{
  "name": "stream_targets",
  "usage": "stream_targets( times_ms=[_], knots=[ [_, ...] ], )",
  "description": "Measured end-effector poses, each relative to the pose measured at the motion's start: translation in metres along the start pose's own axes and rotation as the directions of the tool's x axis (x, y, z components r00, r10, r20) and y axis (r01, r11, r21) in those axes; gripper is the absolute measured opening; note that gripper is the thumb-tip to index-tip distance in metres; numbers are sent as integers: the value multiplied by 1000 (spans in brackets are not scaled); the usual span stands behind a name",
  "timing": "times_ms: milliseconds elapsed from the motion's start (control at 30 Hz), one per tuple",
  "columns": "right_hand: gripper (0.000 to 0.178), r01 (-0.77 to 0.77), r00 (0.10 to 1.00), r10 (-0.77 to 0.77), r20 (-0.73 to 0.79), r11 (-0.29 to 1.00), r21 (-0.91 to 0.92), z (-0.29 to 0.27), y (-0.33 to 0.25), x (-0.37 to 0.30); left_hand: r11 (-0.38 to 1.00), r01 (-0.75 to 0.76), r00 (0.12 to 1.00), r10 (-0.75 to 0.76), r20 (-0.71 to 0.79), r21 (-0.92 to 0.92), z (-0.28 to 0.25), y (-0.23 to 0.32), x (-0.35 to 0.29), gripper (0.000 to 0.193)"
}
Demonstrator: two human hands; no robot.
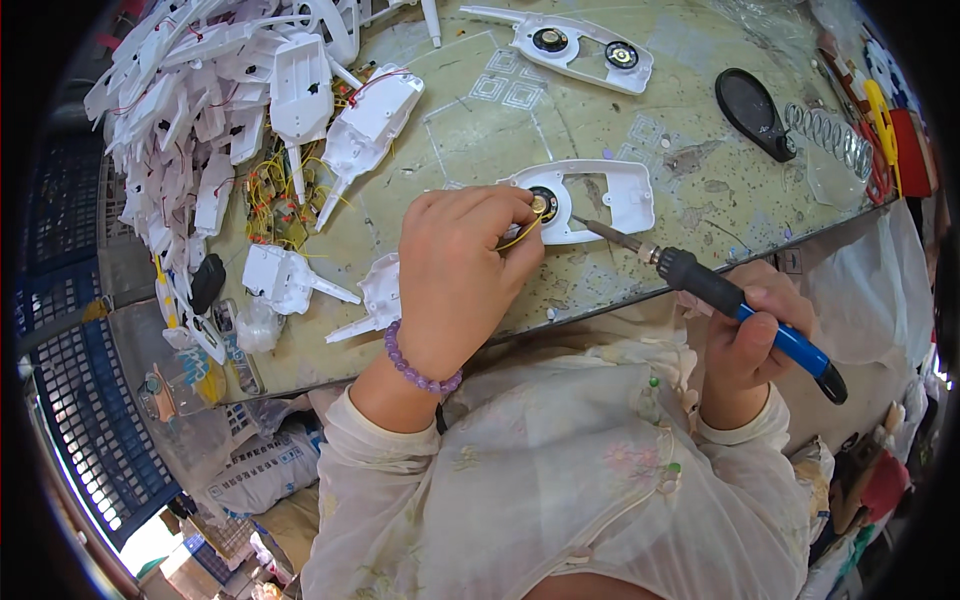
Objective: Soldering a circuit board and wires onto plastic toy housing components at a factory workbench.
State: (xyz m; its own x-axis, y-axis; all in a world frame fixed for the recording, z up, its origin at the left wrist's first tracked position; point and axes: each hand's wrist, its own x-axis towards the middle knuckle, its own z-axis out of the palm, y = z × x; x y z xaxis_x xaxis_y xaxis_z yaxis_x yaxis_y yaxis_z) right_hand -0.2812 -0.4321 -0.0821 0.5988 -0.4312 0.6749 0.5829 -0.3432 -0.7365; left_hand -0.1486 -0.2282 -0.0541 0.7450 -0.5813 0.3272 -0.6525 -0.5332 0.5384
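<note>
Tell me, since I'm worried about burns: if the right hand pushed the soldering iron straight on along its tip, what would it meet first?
Probably the white shell on the bench: the iron in the right hand points up-left at the round speaker, where the left hand's fingertips pinch a yellow wire. Depth is unclear.

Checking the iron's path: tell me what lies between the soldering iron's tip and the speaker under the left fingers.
In the head view, only white housing rim lies between the soldering iron tip and the small round speaker by the left hand.
</note>
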Motion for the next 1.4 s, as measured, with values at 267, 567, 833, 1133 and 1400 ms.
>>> stream_targets(
  times_ms=[267, 567, 833, 1133, 1400],
  knots=[
    [20, 59, 988, -58, 142, 998, -3, 4, 3, 4, 1000, 21, 1000, -21, 13, -5, -1, 0, -3, 11],
    [19, 42, 990, -42, 134, 999, -1, 6, 1, 3, 1000, 25, 1000, -25, 8, 8, 0, -1, -4, 11],
    [17, 51, 991, -48, 122, 998, -25, 6, 1, 2, 1000, 29, 1000, -29, -3, 9, 0, 2, -3, 10],
    [18, 46, 991, -42, 130, 999, -21, 10, 1, 3, 999, 21, 1000, -22, 14, 29, 0, 2, -4, 9],
    [19, 56, 989, -55, 135, 998, -5, 10, 1, 3, 999, 16, 1000, -17, 25, 41, 0, 2, -5, 8]
  ],
)
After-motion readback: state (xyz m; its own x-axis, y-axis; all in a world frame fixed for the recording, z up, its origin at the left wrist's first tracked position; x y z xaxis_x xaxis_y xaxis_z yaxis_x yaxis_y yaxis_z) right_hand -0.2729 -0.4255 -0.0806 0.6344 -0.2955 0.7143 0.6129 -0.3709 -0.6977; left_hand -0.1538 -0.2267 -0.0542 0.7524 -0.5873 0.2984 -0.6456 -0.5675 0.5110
